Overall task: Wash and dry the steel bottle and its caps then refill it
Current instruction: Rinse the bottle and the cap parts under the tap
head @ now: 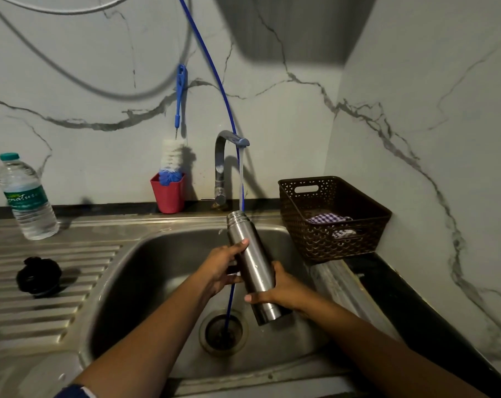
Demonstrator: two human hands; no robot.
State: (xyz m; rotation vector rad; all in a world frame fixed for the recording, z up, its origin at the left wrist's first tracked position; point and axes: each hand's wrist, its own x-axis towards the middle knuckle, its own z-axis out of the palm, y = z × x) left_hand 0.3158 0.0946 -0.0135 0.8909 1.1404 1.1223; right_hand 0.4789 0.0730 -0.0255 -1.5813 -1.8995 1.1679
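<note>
A round black cap (39,277) sits on the ribbed steel drainboard (56,311), nine o'clock from the steel sink (145,282). Over the basin, the left hand (222,267) grips the open brushed-steel cylindrical bottle (253,265) mid-body. The right hand (278,291) wraps its base. The bottle's mouth points toward twelve o'clock, under the chrome tap's (221,165) stream.

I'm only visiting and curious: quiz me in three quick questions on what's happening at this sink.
1. True or false: the steel bottle has its cap screwed on.
2. Where does the black cap lie? A) in the sink bowl B) on the ribbed draining board C) in the brown basket
3. What runs from the tap onto the bottle's open top?
Key: 1 false; 2 B; 3 water.
</note>
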